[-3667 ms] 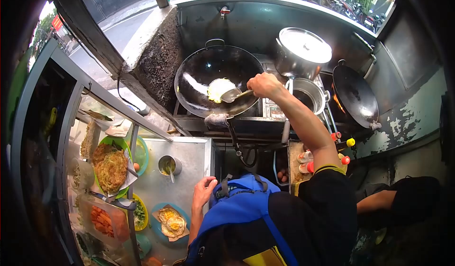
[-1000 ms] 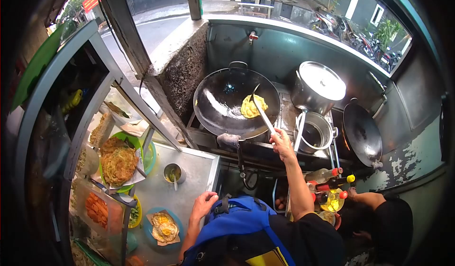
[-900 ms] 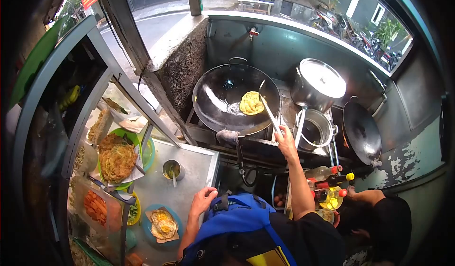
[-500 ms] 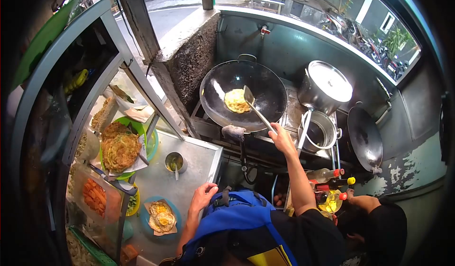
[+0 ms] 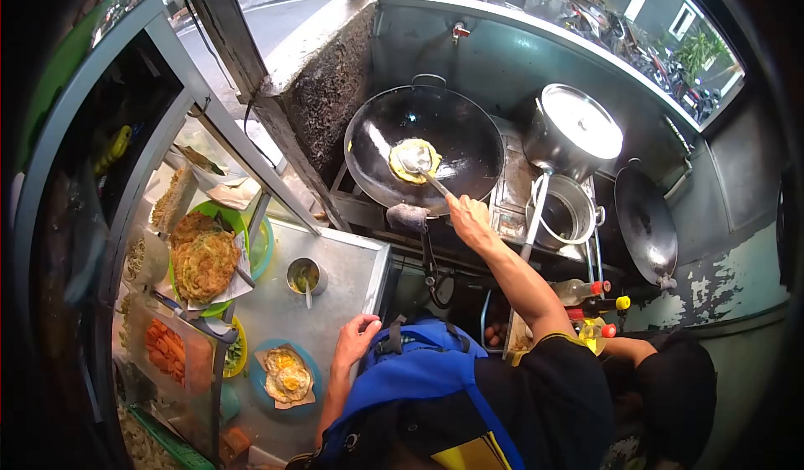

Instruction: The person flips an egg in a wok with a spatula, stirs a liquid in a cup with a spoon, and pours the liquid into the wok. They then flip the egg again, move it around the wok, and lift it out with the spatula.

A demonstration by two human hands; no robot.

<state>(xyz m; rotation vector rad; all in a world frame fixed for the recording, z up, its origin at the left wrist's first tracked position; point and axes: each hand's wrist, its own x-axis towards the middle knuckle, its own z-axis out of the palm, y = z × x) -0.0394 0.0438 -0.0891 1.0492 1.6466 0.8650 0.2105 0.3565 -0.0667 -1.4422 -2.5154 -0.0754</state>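
Observation:
My right hand (image 5: 471, 219) is closed around the handle of a metal spatula (image 5: 440, 187). The spatula's blade lies on top of a yellow omelette (image 5: 399, 166) in the black wok (image 5: 469, 148), covering much of it. Near the edge of the metal counter (image 5: 347, 261), my left hand (image 5: 358, 336) is loosely bent with nothing in it. Left of that hand, a fried egg (image 5: 287, 376) on brown paper rests on a blue plate (image 5: 266, 402). A metal cup (image 5: 305, 276) with a spoon stands farther back on the counter.
A lidded pot (image 5: 578, 127), a smaller saucepan (image 5: 578, 210) and a second wok (image 5: 645, 223) are at the right. Browned fritters (image 5: 203, 261) fill a green plate at left. Several bottles (image 5: 582, 291) stand beside another person's arm (image 5: 630, 349).
My right hand has moved left and slightly up. The spatula's blade has gone from the omelette's right edge to on top of it. My left hand stays near the counter edge.

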